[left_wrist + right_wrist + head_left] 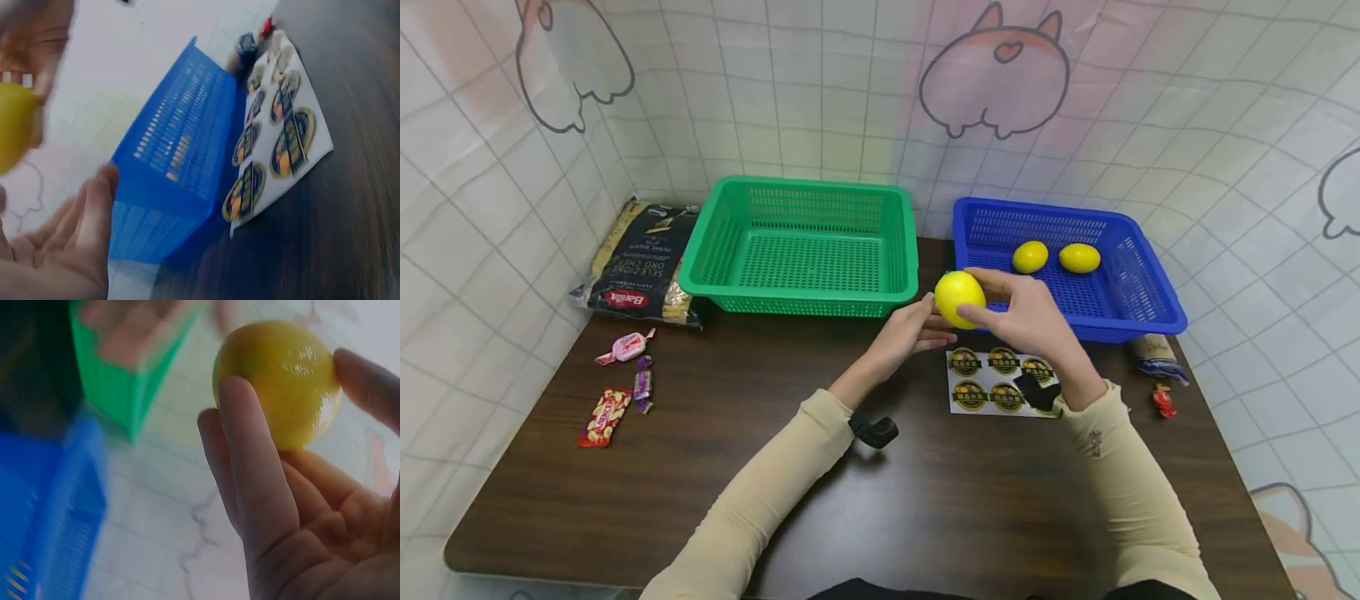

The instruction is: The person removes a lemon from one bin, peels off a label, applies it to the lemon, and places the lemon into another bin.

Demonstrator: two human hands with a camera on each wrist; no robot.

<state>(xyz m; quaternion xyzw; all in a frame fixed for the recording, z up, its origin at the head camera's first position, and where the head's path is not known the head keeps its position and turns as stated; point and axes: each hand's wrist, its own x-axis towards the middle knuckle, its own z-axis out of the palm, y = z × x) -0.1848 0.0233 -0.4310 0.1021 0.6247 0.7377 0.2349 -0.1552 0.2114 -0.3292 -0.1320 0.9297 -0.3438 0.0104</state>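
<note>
My right hand (1026,317) pinches a yellow lemon (960,298) between thumb and fingers, raised over the table in front of the baskets. In the right wrist view the lemon (281,384) looks glossy, with the thumb on one side and fingertips on the other. Just left of it, my left hand (904,335) is held with its fingers extended, close by the lemon. The left wrist view shows that hand (62,250) holding nothing, below the lemon (15,125). Below the right hand lies a sheet of round black-and-gold stickers (988,382).
A blue basket (1157,312) at the back right contains two lemons (1052,257). Beside it stands a green basket (790,302). A pasta bag (647,262) and wrapped candies (625,346) are at left; a small packet (1159,358) and red candy (1163,402) at right.
</note>
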